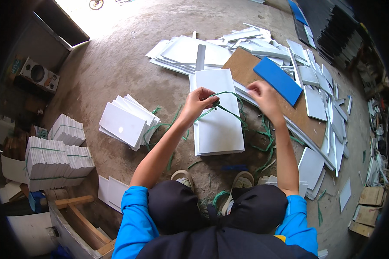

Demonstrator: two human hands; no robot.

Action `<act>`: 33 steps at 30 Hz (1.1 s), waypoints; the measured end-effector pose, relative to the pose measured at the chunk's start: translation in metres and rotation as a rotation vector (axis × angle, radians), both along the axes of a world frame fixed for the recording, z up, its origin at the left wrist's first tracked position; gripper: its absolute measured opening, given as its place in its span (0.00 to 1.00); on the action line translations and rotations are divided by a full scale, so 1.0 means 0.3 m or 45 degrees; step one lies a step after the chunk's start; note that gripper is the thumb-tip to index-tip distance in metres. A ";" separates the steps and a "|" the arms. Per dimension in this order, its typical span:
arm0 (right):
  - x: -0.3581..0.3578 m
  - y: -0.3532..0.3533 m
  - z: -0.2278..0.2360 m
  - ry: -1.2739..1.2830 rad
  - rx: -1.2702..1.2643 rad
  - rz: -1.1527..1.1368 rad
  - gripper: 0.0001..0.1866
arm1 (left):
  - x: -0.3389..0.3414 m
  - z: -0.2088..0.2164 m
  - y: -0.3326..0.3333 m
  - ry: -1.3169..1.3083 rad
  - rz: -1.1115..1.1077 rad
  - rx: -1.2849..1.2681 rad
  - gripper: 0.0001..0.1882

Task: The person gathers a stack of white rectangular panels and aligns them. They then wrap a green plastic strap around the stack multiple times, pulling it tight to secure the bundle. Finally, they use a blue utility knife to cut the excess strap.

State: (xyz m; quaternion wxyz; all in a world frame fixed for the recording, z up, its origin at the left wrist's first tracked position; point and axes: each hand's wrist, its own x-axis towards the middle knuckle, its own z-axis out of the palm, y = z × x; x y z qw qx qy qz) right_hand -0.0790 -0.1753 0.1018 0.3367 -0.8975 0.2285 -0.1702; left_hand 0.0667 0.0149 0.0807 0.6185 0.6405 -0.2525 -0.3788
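Left fingers [206, 93] pinch green twine [216, 104]; right fingers [255, 86], half-curled, are blurred.

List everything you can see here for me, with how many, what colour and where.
Panel stack: one, white, centre floor
Green twine: several strands, green, over the panel stack and on the floor
Fanned panels: one pile, white, left of centre
Tied bundles: at least three, white, far left
Brown board: one, brown, right
Blue panel: one, blue, on the brown board
Scrap pieces: many, white, upper right
Wooden frame: one, brown, lower left
Edge clutter: uncounted, mixed, right rim, too dim to itemise
Shoes: two, beige, below the panel stack
Sleeves: two, blue, lower edge
Left hand: one, bare, holding green twine
Right hand: one, bare, right of the panel stack, blurred
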 end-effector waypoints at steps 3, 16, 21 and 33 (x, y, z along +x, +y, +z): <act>0.073 0.134 -0.023 -0.068 0.777 0.356 0.08 | 0.001 0.011 0.002 0.015 -0.001 -0.073 0.11; 0.090 0.128 -0.044 -0.136 0.768 0.279 0.11 | 0.027 0.056 0.020 -0.122 0.084 -0.058 0.09; 0.039 0.049 0.121 -0.156 1.397 0.329 0.11 | 0.028 0.053 0.062 -0.050 0.041 0.103 0.10; 0.119 -0.236 0.178 0.170 -0.686 0.282 0.10 | -0.074 0.045 0.152 -0.938 -0.042 0.517 0.13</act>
